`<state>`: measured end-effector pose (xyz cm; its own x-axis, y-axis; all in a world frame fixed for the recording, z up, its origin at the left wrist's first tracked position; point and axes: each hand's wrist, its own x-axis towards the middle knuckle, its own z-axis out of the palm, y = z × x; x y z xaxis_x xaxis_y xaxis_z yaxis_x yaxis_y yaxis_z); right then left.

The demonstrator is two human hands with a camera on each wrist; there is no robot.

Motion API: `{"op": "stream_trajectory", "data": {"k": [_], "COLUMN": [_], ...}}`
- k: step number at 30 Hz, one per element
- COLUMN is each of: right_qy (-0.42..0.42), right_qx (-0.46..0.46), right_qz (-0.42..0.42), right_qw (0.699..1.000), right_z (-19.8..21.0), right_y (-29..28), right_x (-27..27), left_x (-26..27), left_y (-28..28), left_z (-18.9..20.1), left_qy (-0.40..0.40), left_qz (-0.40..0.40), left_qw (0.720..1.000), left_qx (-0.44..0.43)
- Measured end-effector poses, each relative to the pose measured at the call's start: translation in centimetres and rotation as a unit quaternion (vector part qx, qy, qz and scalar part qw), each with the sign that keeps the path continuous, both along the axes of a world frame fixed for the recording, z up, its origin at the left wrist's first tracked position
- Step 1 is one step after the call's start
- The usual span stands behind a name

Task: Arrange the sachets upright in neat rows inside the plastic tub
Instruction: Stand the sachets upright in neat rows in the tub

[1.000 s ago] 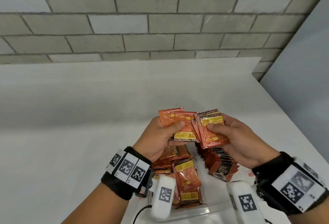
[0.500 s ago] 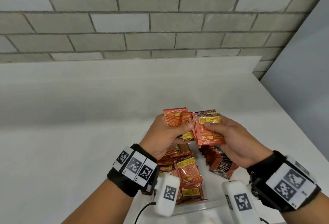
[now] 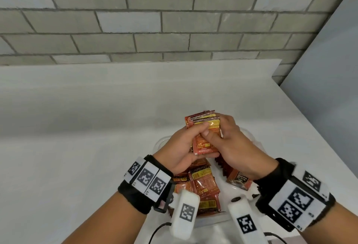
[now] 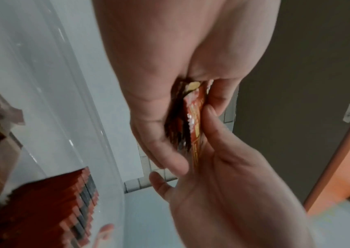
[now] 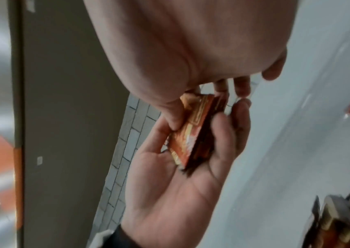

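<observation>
Fingers [image 3: 201, 127] of both hands are curled round one bundle of sachets [image 3: 205, 137] — a second ago the packets were fanned out in two loose clumps, one per hand, and now they've been pushed together into a single squared-up stack. That likely means the gathering step is about done and the stack is close to ready for setting into the tub on edge. Nearest the camera, the tub [image 3: 213, 222] sits low in the head view, its clear rim just past the wrist cameras; inside it a jumble of flat-lying sachets [image 3: 205, 185] on the left side, and a leaning row of darker sachets [image 3: 236, 178] on the right, only partly upright. Above that the left hand [image 3: 180, 147] holds the stack from the left, thumb across the front face, and the right hand [image 3: 232, 147] clamps from the right, thumb pressing the front too. Left wrist view shows the stack edge-on, pinched between thumb and fingers — right wrist view shows the same, with the stack's lower edge resting in the left palm. Stack is held over the tub's far part, not touching the packets below. Beyond lie the white table [image 3: 77, 127], then the brick wall [image 3: 135, 21].
</observation>
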<state>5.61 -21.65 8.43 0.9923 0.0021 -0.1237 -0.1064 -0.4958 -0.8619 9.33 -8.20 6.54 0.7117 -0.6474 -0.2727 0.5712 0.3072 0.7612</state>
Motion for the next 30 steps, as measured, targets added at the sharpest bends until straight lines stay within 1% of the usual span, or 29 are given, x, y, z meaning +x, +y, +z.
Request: {"op": "stream_trajectory", "data": {"k": [1,3,6,8,10,12,14,17,19,21,23,24,26,28,30], "right_qy": [0.004,0.000,-0.084,-0.114,-0.133,-0.166,-0.178,-0.171,-0.176,-0.167,-0.151,-0.141,-0.131,-0.139,-0.115], "right_qx": [-0.056,-0.123,-0.173,-0.215,-0.279,-0.315,-0.320,-0.318,-0.313,-0.302,-0.265,-0.233,-0.164,-0.144,-0.120], "right_qz": [0.009,0.023,0.061,0.117,0.160,0.151,0.128,0.141,0.145,0.139,0.139,0.133,0.095,0.046,0.016], "right_qw": [0.998,0.992,0.979,0.963,0.937,0.922,0.922,0.922,0.922,0.928,0.942,0.953,0.973,0.979,0.986], "right_z": [0.3,1.0,2.5,2.9,2.6,2.1,2.0,1.9,2.0,2.1,2.0,2.0,1.8,1.7,1.7], "right_y": [-0.1,-0.2,0.1,0.4,0.8,1.0,0.9,0.7,0.7,0.5,0.4,0.2,-0.4,-1.2,-2.1], "right_x": [0.0,-0.3,-1.0,-1.3,-1.3,-1.1,-0.9,-0.8,-0.7,-0.5,-0.3,-0.4,-0.6,-0.7,-0.5], "left_x": [0.0,0.1,0.4,0.4,0.4,0.3,0.3,0.2,0.2,0.2,0.3,0.3,0.3,0.2,0.3], "left_y": [0.1,0.4,0.7,0.6,0.4,0.3,0.3,0.3,0.2,0.1,0.1,0.1,0.2,0.3,0.4], "left_z": [-0.1,-0.1,-0.1,0.2,0.3,0.4,0.3,0.3,0.3,0.1,-0.3,-0.5,-0.9,-1.1,-1.2], "left_qy": [0.015,0.037,0.038,0.031,0.022,0.017,0.023,0.016,0.007,0.014,0.021,0.018,0.009,0.002,0.008], "left_qz": [0.000,0.000,0.014,0.026,0.022,0.008,-0.005,-0.004,0.005,0.014,0.026,0.030,0.028,0.022,0.013], "left_qw": [1.000,0.998,0.999,0.999,0.999,1.000,0.999,0.999,0.999,0.999,0.999,0.998,0.998,0.998,0.999], "left_qx": [-0.020,-0.041,-0.026,-0.021,-0.015,-0.015,-0.026,-0.042,-0.036,-0.031,-0.040,-0.047,-0.058,-0.056,-0.046]}}
